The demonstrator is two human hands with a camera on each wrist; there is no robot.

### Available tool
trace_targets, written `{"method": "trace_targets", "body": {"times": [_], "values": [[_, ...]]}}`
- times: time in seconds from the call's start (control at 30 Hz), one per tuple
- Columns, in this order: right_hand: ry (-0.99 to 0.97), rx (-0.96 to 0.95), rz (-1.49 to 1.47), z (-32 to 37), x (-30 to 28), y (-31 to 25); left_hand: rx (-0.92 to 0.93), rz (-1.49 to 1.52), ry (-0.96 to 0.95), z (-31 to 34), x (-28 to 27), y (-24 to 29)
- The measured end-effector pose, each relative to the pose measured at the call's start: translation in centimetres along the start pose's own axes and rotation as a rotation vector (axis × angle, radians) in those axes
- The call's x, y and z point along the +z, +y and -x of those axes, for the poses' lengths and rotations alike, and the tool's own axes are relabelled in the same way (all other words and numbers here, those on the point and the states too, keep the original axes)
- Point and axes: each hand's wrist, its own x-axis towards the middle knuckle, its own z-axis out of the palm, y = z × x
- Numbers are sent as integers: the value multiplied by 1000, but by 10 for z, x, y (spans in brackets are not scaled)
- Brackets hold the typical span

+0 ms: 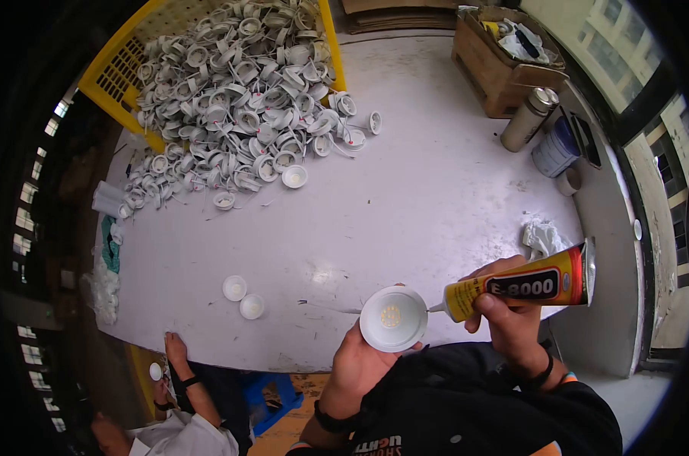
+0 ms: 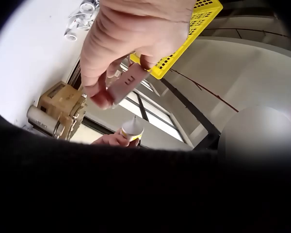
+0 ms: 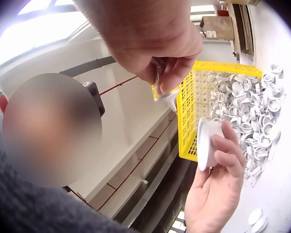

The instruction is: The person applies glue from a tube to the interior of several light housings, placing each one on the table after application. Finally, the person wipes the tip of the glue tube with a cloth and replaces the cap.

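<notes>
My left hand point(image 1: 360, 357) holds a white round lamp housing point(image 1: 393, 318) by its rim, its open face up, near the table's front edge. My right hand point(image 1: 512, 311) grips a yellow glue tube point(image 1: 523, 285) marked E-8000, and its thin nozzle touches the housing's right rim. In the right wrist view the left hand point(image 3: 218, 184) pinches the white housing point(image 3: 206, 143) edge-on, with the tube's nozzle point(image 3: 170, 99) just above it. The left wrist view shows my left fingers point(image 2: 131, 43) curled round the housing's body point(image 2: 128, 85), and the tube's tip point(image 2: 132, 128) beyond.
A big heap of white housings point(image 1: 242, 99) spills from a yellow crate point(image 1: 124, 68) at the back left. Two white discs point(image 1: 242, 297) lie near the front. A cardboard box point(image 1: 504, 61), a metal can point(image 1: 528, 119) and a tape roll stand at right. Another person's hand point(image 1: 179, 357) is at lower left.
</notes>
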Motion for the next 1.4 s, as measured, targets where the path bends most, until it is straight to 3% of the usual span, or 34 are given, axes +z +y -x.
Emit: {"method": "trace_targets", "body": {"times": [0.1, 0.2, 0.4, 0.47, 0.57, 1.17, 1.23, 1.4], "values": [[-80, 3, -69, 0, 0, -3, -40, 12, 57, -1, 6, -5], [-171, -34, 28, -2, 4, -4, -110, 24, -39, 0, 2, -9], [-163, -46, 106, -2, 18, -9, -144, -15, -61, -4, 10, -9], [-160, -77, 123, -3, 19, -8, -114, 119, -209, -6, 11, -8], [-178, -93, 149, -4, 18, -7, -120, 85, -247, -6, 5, -9], [-190, -78, 302, -6, 21, -7, -127, 98, -216, -2, 3, -10], [-210, -203, 386, -7, 19, -3, -124, 88, -217, -2, 3, -11], [-229, -284, 480, -8, 18, -5, -121, 88, -241, -3, -1, -11]]}}
